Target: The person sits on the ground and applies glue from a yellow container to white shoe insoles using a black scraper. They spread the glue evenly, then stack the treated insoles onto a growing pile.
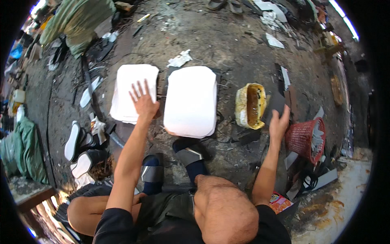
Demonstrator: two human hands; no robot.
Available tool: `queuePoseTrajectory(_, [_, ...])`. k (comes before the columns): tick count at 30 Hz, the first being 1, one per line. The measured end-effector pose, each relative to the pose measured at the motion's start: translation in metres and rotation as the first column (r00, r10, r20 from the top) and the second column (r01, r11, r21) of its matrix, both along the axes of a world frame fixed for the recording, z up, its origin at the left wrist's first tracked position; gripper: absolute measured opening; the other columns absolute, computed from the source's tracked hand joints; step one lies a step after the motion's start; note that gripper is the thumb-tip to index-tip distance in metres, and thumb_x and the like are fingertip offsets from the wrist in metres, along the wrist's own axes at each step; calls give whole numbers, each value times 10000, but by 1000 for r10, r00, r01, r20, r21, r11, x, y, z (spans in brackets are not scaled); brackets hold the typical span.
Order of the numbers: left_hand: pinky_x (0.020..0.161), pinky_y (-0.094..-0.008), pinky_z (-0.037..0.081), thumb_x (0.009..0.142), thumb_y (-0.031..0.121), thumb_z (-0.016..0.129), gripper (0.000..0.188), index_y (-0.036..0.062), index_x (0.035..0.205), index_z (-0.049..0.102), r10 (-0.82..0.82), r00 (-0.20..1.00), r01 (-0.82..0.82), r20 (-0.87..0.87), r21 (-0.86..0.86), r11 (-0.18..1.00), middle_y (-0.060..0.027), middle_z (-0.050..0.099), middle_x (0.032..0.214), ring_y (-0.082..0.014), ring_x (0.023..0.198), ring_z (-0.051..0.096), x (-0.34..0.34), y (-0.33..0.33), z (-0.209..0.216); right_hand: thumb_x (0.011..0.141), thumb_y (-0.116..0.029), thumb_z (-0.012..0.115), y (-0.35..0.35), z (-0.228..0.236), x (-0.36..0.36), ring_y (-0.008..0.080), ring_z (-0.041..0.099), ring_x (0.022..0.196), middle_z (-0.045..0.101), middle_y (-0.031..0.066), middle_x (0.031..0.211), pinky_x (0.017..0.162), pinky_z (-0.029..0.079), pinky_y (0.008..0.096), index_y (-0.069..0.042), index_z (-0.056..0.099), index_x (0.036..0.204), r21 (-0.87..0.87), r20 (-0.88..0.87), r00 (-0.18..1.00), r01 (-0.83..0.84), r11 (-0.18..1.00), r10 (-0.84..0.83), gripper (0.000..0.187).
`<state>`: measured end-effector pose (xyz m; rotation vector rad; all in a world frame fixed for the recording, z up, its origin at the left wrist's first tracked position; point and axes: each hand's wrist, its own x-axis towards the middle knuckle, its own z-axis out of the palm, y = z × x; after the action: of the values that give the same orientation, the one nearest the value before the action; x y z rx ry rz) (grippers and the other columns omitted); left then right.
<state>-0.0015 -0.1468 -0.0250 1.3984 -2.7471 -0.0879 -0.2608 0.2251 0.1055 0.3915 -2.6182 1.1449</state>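
In the head view my left hand (144, 103) lies, fingers spread and gripping nothing, on the left white stack (122, 91); my right hand (280, 119) has its fingers closed on a dark flat piece (277, 101) beside the yellow tub (241, 106). The second white stack (191, 101) lies between my hands; work looks partway, but how much is done or left I can't tell

left sheet stack (122, 95): plain white. right sheet stack (190, 101): also white. flat piece (277, 101), right: dark grey. container (241, 109): mottled cream-yellow, amber inside. basket (297, 139): red lattice. far-left cloth (81, 20): grey-green.
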Motion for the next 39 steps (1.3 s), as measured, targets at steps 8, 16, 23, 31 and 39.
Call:
queuePoseTrajectory(8, [1141,-585,296,901,279,730,749,20,1504,368,364,655,-124,-662,381,916,-268,463,1448,-402,1374,418,24,68,-11,820,-187,701,-25,-68,-44,445,659,1048,695,265,1088,913,530,508,-21,613,1282,624,222,975,-128,771,-17,499])
queuePoseTrajectory(16, [1217,-522,169,756,846,566,1240,27,1575,123,893,-34,585,449,733,-347,-231,162,1600,-374,1488,215,-11,202,17,885,-20,676,67,12,-75,274,634,1164,657,181,1285,998,475,385,84,548,1327,178,222,949,-263,948,222,472])
queuePoseTrajectory(23, [1224,-503,-56,732,866,560,1406,-8,1550,-178,959,123,668,256,693,-271,-236,-160,1638,-367,1528,-130,-22,199,46,841,-133,692,86,29,-50,415,647,1085,692,197,1168,909,509,498,-162,658,1233,701,389,901,-424,573,191,394])
queuePoseTrajectory(31, [1169,-401,330,914,111,660,684,-19,1515,361,105,957,272,-271,962,2,-208,448,1514,-288,1417,421,-10,205,111,910,-183,663,-1,102,-125,379,670,1068,697,189,1174,876,530,443,-146,652,1280,547,-272,912,-115,829,306,372])
queuePoseTrajectory(39, [1184,-448,340,786,12,614,596,-50,1370,510,-563,759,581,-327,-49,812,-195,498,1472,-332,1405,439,3,158,20,826,-229,712,-203,62,-51,294,681,1073,683,211,1223,930,512,375,6,609,1309,9,214,730,-666,745,650,548])
